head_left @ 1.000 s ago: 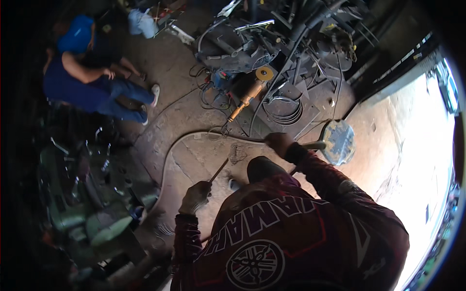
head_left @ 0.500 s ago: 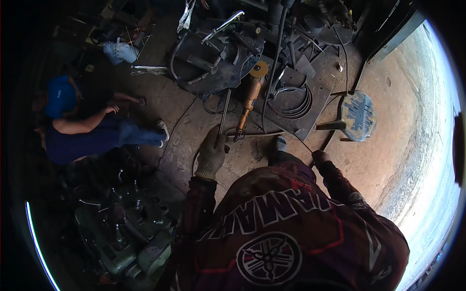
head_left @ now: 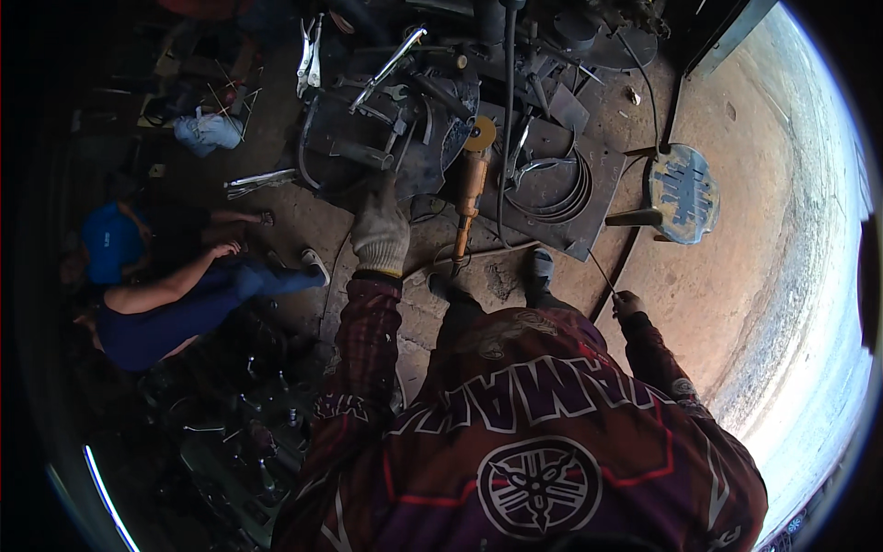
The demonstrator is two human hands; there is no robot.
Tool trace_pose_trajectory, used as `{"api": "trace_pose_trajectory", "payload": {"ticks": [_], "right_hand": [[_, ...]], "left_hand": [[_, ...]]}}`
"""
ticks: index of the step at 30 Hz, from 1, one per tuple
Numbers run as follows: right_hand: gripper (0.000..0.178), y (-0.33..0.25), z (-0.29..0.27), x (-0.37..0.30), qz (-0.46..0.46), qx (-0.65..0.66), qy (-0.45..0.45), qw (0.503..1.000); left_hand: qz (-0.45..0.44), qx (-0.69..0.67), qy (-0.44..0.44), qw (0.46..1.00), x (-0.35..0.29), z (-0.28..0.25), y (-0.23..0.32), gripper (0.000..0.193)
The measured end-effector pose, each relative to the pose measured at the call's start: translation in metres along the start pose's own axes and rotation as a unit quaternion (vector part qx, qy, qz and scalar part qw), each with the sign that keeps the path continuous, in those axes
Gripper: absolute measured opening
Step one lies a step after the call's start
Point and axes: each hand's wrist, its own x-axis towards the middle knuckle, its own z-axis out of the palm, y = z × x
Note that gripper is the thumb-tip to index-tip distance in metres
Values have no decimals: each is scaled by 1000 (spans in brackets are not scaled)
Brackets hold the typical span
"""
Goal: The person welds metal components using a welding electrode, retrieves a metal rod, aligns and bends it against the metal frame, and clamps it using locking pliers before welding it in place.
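My left hand (head_left: 380,228), in a pale work glove, reaches to the near edge of the dark metal worktable (head_left: 345,124). Its fingertips blend into the shadow beside a short pipe (head_left: 366,155), so their grip is hidden. My right hand (head_left: 628,304) is bare and closed round a thin rod (head_left: 602,272), whose far end points at the corner of a steel plate (head_left: 598,198). Between my hands lies an orange angle grinder (head_left: 472,184), its yellow disc (head_left: 479,134) facing the table.
Several curved metal strips (head_left: 561,207) lie on the plate. Locking pliers (head_left: 310,57) and a wrench (head_left: 394,92) rest on the table. A worn stool (head_left: 682,195) stands at right. Two people sit at left, one in blue (head_left: 113,241), one in dark navy (head_left: 156,317). A cable (head_left: 509,120) hangs centrally.
My left hand has moved forward to the table edge; the long thin metal piece it held no longer shows in it. My right hand, still on the rod, has shifted slightly right.
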Motion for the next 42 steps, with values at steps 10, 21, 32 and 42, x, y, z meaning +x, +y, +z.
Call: {"api": "trace_pose_trajectory", "payload": {"ticks": [10,21,32,42], "right_hand": [[26,-31,45,-22,-25,33,34,999],[26,-175,160,-170,-198,106,211,952],[16,-362,229,-267,-524,-219,76,819],[55,-477,170,-165,-451,-278,245,812]], "left_hand": [[106,85,72,988,8,-4,-30,41],[271,-157,126,941,4,-40,-95,29],[545,-163,-31,822,16,-59,-120,31],[418,-171,-119,884,-7,-48,-193,36]]}}
